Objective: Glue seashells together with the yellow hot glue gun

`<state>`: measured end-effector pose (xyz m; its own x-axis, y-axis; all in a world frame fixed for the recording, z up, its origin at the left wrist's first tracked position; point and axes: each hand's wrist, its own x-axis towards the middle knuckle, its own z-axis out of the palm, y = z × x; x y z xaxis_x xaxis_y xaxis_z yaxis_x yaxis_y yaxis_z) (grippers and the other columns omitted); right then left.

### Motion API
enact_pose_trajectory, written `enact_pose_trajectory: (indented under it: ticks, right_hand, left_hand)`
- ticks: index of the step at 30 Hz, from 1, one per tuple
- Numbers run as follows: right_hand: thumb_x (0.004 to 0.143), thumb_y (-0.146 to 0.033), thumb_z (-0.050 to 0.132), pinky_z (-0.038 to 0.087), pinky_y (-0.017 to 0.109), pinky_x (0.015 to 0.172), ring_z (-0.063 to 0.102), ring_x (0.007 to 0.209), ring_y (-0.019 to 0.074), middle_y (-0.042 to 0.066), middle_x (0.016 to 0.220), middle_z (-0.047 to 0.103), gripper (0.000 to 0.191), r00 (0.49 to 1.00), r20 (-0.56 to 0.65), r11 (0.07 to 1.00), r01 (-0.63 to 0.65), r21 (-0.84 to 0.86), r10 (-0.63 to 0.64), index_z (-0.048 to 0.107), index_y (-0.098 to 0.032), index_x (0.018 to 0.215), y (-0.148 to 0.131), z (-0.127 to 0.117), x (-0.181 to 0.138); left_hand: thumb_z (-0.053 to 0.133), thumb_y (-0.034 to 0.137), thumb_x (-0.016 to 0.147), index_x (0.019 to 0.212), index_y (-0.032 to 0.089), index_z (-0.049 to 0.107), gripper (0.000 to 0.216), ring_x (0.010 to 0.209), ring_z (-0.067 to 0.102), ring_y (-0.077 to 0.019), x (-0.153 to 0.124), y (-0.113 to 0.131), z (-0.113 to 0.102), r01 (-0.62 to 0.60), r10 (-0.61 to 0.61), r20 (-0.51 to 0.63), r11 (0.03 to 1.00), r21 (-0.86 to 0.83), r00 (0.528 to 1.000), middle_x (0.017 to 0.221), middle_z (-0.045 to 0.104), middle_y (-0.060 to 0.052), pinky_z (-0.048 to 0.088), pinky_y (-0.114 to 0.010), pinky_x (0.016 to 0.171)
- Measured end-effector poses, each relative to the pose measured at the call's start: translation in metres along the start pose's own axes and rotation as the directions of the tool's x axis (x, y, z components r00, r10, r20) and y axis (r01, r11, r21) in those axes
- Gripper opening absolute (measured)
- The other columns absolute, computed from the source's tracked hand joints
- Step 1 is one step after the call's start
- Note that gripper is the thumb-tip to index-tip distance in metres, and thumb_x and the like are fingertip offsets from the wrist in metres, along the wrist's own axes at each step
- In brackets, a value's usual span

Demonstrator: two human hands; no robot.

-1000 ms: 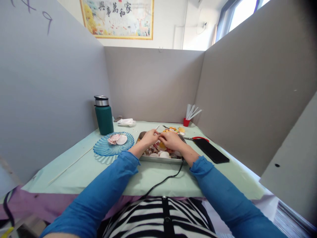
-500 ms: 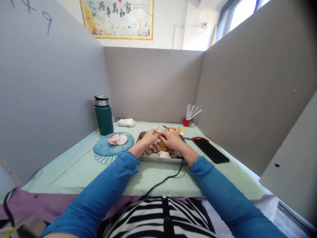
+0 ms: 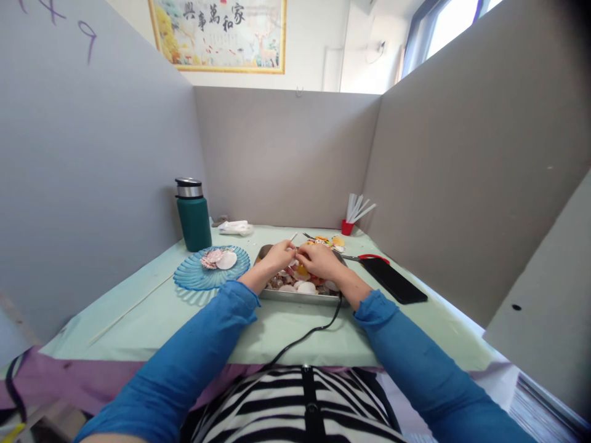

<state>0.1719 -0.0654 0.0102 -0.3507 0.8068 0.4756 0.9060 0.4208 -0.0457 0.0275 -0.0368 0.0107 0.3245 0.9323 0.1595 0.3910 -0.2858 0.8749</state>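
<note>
Both hands meet fingertip to fingertip over the far part of a metal tray [image 3: 302, 298] filled with seashells [image 3: 305, 287]. My left hand [image 3: 279, 255] is closed in a pinch, and a thin white stick [image 3: 293, 236] pokes up beside its fingertips; which fingers bear it I cannot tell. Pinched too, my right hand [image 3: 318, 258] has its fingers bent down against the left fingertips. Whatever lies between them is too small and covered to name. A black cable [image 3: 308, 334] runs from under my right wrist toward the table's front edge.
Left of the tray, a blue glass plate [image 3: 184, 278] bears several shells, with a green bottle [image 3: 194, 223] behind it. To the right lie red-handled scissors [image 3: 376, 257] and a black phone [image 3: 394, 281]. A red cup [image 3: 348, 228] holds white sticks. Grey partitions [image 3: 286, 154] enclose the table.
</note>
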Motion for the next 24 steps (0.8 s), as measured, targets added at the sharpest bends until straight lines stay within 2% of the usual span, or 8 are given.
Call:
enact_pose_trajectory:
  ticks: [7,24]
  right_hand:
    - [0.091,-0.033,0.041,0.029,0.024,0.060,0.054,0.072,0.0153,0.005,0.078,0.066,0.029,1.000,-0.001,1.000,0.017,-0.002,-0.017,0.065,-0.018,0.085,0.0002,-0.0007,-0.0006]
    - [0.091,-0.034,0.041,0.029,0.024,0.061,0.054,0.073,0.0156,0.006,0.079,0.066,0.030,1.000,0.005,1.000,0.014,-0.005,-0.014,0.065,-0.018,0.084,0.0002,-0.0007,-0.0003]
  left_hand:
    - [0.049,0.020,0.084,0.086,0.014,0.052,0.007,0.062,0.059,-0.0110,-0.0015,0.0020,-0.0008,0.015,-0.015,-0.003,1.000,0.024,1.000,0.078,0.056,-0.003,0.052,-0.020,0.047]
    - [0.048,0.018,0.083,0.087,0.014,0.053,0.007,0.063,0.061,-0.0126,-0.0015,0.0022,-0.0005,0.013,-0.013,0.001,0.999,0.041,1.000,0.081,0.058,-0.004,0.052,-0.021,0.047]
